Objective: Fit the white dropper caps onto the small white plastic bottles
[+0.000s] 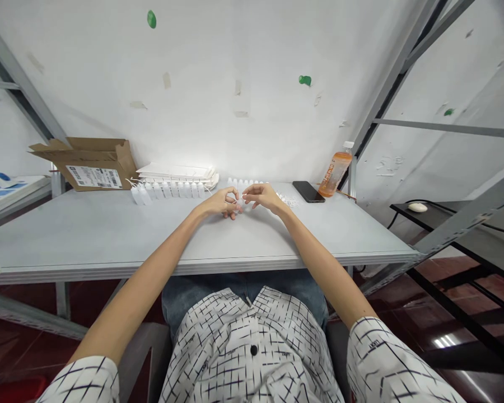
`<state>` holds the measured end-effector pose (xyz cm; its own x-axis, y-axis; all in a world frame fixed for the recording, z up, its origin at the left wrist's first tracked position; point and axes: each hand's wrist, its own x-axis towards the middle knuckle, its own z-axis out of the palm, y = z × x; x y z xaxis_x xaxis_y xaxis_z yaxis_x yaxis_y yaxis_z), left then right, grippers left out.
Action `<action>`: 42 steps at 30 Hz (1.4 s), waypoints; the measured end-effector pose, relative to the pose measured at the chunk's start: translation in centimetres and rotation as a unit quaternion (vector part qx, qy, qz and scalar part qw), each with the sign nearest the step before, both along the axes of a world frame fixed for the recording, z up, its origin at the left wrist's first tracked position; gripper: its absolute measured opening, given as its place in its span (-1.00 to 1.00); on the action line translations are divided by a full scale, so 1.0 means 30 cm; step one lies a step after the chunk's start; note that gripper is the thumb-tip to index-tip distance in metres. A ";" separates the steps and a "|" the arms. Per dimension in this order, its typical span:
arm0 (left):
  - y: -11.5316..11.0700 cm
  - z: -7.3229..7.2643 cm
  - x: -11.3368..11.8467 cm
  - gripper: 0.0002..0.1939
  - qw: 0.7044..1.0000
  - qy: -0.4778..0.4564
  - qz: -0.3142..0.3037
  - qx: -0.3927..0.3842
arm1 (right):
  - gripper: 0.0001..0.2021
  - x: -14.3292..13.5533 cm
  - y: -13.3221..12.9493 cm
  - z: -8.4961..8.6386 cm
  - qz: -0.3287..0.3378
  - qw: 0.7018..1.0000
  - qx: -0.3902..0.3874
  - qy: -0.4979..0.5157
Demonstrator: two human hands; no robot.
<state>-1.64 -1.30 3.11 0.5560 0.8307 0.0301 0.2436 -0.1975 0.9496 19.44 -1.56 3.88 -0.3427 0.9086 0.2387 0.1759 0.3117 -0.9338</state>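
Observation:
Both hands meet above the middle of the grey table. My left hand point(227, 202) has its fingers curled round a small whitish piece, too small to make out. Close beside it, my right hand point(262, 197) pinches at the same spot, thumb and forefinger together on something tiny and white. Several small white bottles point(172, 190) stand in a row left of my left hand. A second row of white bottles point(239, 182) is partly hidden behind my hands. Small clear-white pieces point(288, 200) lie just right of my right hand.
An open cardboard box point(96, 165) sits at the back left, beside stacked white sheets point(178, 172). A black phone point(308, 191) and an orange drink bottle point(336, 169) are at the back right. The table's front edge point(243, 265) runs before my lap; metal posts flank it.

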 end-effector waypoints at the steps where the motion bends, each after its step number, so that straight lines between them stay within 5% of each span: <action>1: 0.000 -0.001 0.000 -0.41 1.000 0.001 0.002 0.000 | -0.80 0.001 0.001 0.000 0.000 1.000 -0.003 0.001; 23: 0.000 0.007 -0.006 -0.46 1.000 -0.001 0.014 -0.016 | -0.78 0.013 0.011 0.004 0.043 0.999 -0.002 0.020; 36: 0.000 -0.003 -0.001 -0.31 0.998 -0.028 0.044 -0.031 | -0.85 0.004 0.011 -0.008 0.023 0.997 0.047 -0.048; 42: -0.005 0.006 0.001 -0.43 0.999 0.003 0.029 -0.018 | -0.84 0.002 0.010 -0.005 0.021 0.997 0.056 -0.056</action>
<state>-1.62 -1.44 3.28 0.5062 0.8624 -0.0026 0.2586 -0.1489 0.9545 19.51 -1.27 3.73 -0.4095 0.8631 0.2955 0.2613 0.4213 -0.8685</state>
